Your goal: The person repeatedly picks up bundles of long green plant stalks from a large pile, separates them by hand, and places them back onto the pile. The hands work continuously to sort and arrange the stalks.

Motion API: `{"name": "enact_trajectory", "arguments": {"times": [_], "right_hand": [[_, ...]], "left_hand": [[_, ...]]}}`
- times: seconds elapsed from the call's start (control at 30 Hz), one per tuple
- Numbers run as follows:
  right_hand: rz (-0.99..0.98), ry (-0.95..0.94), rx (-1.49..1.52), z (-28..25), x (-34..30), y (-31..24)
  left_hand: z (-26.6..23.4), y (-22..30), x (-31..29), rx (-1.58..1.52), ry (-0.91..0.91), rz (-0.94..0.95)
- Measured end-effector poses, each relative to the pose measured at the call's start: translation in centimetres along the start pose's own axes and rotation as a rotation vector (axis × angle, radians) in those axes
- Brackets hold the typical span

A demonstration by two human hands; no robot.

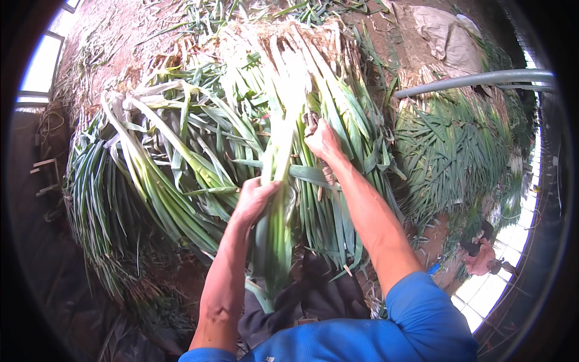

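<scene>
A long bundle of leeks [284, 108], white at the far end and green near me, lies lengthwise in front of me. My left hand [254, 200] is closed around the green stalks of this bundle near its middle. Farther along, my right hand [322, 139] grips the stalks where pale turns to green, with a small dark object showing at its fingers. Blue sleeves cover my upper arms at the lower edge.
Heaps of cut leeks [163, 163] spread to the left on the dirt floor. Another green pile [452, 151] lies at the right under a grey pipe [476, 79]. A crumpled sack [446, 36] sits at the far right. Bright openings line the rim.
</scene>
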State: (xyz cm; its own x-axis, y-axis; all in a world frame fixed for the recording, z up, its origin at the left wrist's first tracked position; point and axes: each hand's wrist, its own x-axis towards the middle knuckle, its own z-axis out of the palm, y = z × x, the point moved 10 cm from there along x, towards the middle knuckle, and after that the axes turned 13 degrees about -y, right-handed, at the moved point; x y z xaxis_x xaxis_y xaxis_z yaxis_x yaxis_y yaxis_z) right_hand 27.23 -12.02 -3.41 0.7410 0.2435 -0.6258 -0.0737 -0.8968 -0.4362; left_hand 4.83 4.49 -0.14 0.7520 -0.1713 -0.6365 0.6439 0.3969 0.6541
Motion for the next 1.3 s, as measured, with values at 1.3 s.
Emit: {"name": "enact_trajectory", "arguments": {"times": [1.3], "right_hand": [[-0.238,-0.157,-0.032,0.4,-13.2,0.9]], "left_hand": [[3.7,-5.3,9.4,0.111,0.125,0.033]]}}
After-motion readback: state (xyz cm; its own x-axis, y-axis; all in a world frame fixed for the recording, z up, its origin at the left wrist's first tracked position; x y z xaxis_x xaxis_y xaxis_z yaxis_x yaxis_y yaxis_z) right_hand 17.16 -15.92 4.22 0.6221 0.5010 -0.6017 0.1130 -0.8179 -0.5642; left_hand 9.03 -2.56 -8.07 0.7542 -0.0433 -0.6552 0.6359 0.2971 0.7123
